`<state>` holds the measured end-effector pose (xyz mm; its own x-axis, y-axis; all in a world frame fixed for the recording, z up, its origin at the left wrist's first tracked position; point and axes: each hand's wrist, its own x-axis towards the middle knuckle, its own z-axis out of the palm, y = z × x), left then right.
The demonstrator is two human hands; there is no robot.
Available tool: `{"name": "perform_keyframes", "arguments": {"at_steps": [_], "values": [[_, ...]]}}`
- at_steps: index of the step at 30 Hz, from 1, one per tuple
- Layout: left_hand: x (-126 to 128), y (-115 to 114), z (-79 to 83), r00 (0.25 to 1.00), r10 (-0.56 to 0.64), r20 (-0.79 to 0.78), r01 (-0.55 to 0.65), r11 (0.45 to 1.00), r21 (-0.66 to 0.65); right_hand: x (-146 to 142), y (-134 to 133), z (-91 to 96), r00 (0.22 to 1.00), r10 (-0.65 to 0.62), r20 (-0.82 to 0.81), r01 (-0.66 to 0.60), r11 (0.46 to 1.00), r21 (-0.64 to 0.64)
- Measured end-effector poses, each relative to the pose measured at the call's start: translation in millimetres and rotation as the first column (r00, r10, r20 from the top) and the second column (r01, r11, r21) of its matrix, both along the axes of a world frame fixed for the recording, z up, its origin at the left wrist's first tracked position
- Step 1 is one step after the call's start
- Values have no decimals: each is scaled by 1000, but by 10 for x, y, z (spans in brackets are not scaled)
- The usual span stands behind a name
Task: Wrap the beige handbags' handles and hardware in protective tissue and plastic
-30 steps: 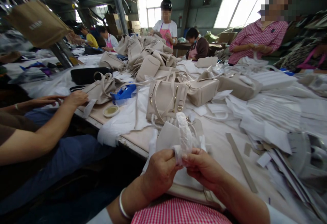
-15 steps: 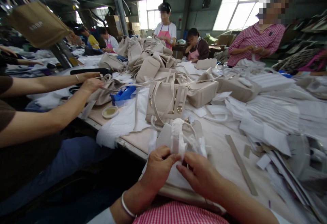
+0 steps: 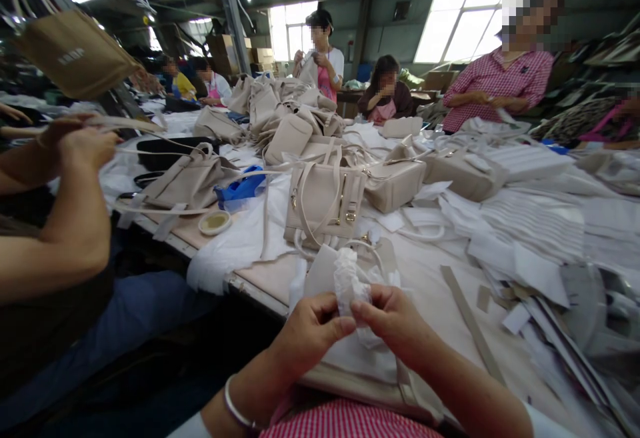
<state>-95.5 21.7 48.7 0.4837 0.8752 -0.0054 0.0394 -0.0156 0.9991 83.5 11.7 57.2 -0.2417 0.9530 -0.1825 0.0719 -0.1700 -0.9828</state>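
I'm seeing the right hand [image 3: 397,323] closing from its looser hold a moment ago: it is now pinching the white wrap [image 3: 345,277], while the left hand [image 3: 309,330] is pinching its other side. The wrap is standing between them, above the surface [image 3: 427,301], nearer than the upright bag [image 3: 321,188]. I'm judging it steadier for working.

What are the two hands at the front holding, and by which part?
The left hand and right hand pinch a crinkled white wrapping between thumbs and fingers, below its bunched upper end. What it covers there cannot be told.
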Motion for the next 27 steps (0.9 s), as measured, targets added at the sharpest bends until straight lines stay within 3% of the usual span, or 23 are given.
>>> {"name": "perform_keyframes", "arguments": {"at_steps": [1,3,6,9,11,14,16,17,19,21,24,27], "values": [[-8,24,17,998,-11,58,20,986,-164,-1,-13,-14,986,-3,166,-17,993,115],[-5,60,39,996,35,82,-4,935,-354,-13,-47,-46,865,-63,497,-120,937,327],[43,73,43,993,85,-77,-105,942,-319,-56,-117,-72,604,-141,785,-374,820,434],[95,61,22,984,115,-132,-143,964,-223,-92,-172,-50,468,-150,871,-495,772,399],[103,52,8,982,157,-106,-175,966,-192,-81,-164,-13,509,-121,852,-454,804,385],[72,38,20,973,194,-121,-200,979,-35,-13,-60,54,760,12,649,-250,928,276],[48,25,34,975,175,-138,-160,981,114,26,40,86,943,79,323,-95,995,34],[42,18,34,976,159,-148,-132,975,178,32,87,91,990,62,129,-46,991,-122],[46,1,13,975,140,-174,-90,960,266,11,158,77,983,-58,-175,-14,922,-387],[60,-18,-22,963,159,-217,-81,941,328,-45,195,38,931,-179,-319,-8,862,-508],[45,-27,-24,942,177,-287,-67,932,356,-135,201,-31,890,-269,-367,36,847,-531],[-89,104,64,928,19,-373,106,944,312,-162,174,-79,904,-247,-349,57,879,-474]]}}
